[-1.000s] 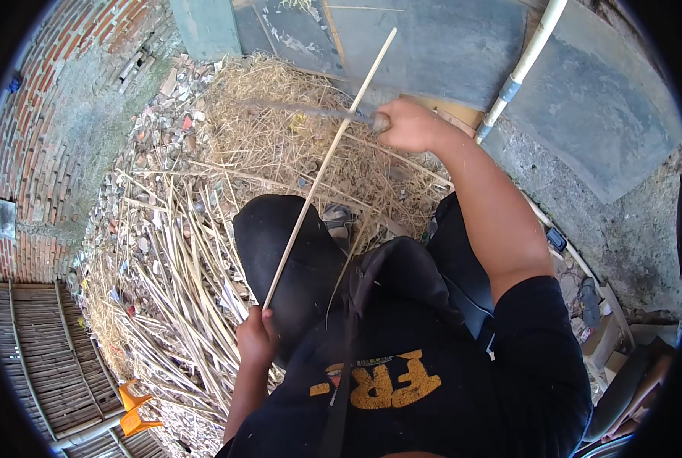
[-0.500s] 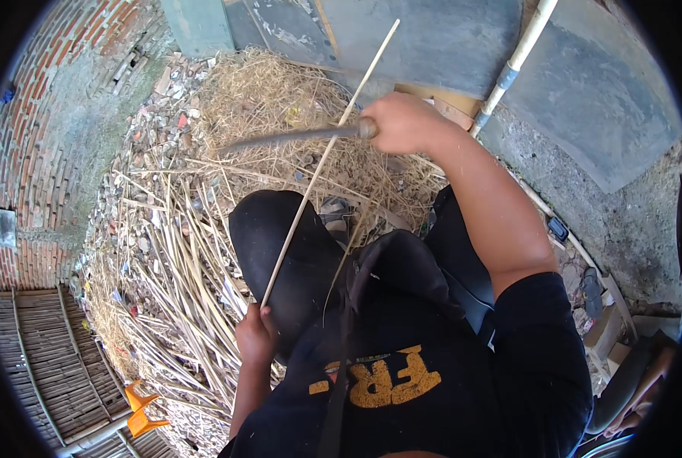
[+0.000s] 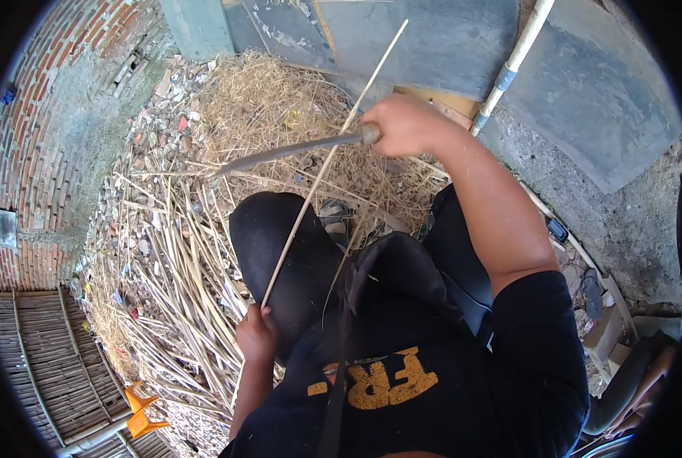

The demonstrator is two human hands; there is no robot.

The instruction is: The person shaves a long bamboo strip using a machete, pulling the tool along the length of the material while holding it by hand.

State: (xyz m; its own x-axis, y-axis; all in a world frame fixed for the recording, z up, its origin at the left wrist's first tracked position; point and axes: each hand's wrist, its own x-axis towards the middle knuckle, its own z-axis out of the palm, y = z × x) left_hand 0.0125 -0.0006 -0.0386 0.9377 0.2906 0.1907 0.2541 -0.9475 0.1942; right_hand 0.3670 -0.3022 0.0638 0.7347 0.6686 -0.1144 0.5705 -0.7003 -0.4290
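A brick wall (image 3: pixel 39 137) stood at far left, then pale split strips (image 3: pixel 184 298) lay heaped on rubble. The left hand (image 3: pixel 257 333) was closed around the lower end of a thin stick (image 3: pixel 299 229), which slanted up rightward past the dark-clad knee (image 3: pixel 261 237). A long blade (image 3: pixel 284 153) crossed its line, contact unclear; the right hand (image 3: pixel 398 126) gripped the handle tightly. A whitish pole (image 3: pixel 520 57) leaned beyond.

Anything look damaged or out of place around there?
The left brick wall looks worn: grey plaster covers it only patchily, leaving brick exposed. Straw-like litter lies loosely heaped ahead. The held strip shows no obvious break.
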